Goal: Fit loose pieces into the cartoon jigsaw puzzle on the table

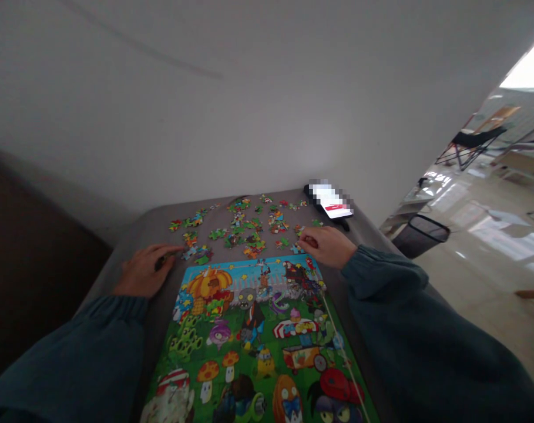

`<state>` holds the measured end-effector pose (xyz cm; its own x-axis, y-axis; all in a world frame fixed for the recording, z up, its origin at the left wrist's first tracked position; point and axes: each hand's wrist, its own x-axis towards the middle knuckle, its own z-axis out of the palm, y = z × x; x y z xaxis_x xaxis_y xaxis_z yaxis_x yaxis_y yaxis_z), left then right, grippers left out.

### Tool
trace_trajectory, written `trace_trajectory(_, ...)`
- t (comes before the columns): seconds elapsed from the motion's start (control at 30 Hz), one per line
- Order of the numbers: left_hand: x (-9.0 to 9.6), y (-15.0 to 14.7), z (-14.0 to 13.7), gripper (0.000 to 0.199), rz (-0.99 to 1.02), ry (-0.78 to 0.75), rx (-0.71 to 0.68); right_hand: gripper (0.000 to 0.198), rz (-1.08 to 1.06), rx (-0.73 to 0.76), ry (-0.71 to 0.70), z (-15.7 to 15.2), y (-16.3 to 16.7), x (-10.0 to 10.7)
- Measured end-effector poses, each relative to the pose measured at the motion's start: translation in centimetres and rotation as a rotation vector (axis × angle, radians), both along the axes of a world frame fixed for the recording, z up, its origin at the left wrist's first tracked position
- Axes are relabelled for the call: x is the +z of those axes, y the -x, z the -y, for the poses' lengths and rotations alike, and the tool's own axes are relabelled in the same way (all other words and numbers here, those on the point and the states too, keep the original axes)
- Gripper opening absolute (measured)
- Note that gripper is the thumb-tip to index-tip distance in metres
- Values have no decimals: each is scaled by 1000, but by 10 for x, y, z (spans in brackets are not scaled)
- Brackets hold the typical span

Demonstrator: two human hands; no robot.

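Note:
A colourful cartoon picture board [258, 341], printed with a pumpkin, mushrooms and zombies, lies flat in front of me. Beyond its top edge, loose jigsaw puzzle pieces [238, 235] are scattered over the grey cloth. To the left of the board's top corner is my left hand [145, 270], its index finger reaching toward the nearest pieces. A small dark greenish puzzle piece [162, 260] shows between its thumb and fingers. My right hand [326, 244] is closed by the board's top right corner, beside several pieces; whatever its curled fingers hold is hidden.
A lit phone [331, 200] on a dark support stands at the far right corner of the cloth-covered surface [161, 217]. A pale wall [249, 117] rises right behind. On the floor to the right are a dark mesh bin [420, 235] and a folding chair [473, 141].

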<state>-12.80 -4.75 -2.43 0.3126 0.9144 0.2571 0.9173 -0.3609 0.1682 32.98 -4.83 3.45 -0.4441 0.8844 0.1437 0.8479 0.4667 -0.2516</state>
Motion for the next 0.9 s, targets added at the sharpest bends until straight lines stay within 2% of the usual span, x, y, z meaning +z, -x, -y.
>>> trace_trajectory(0.13, 2, -7, 0, 43, 12, 51, 120, 17, 31, -21, 5, 1, 3, -5)
trace_trajectory(0.37, 11, -16, 2, 46, 32, 95, 131, 11, 35, -47, 9, -9, -14, -8)
trace_trajectory(0.6, 17, -22, 6, 44, 21, 108, 149, 16, 50, -111, 54, -13, -25, -13)
trace_trajectory(0.9, 14, -22, 3, 44, -1, 113, 148, 28, 108, -209, 97, -15, -39, 2)
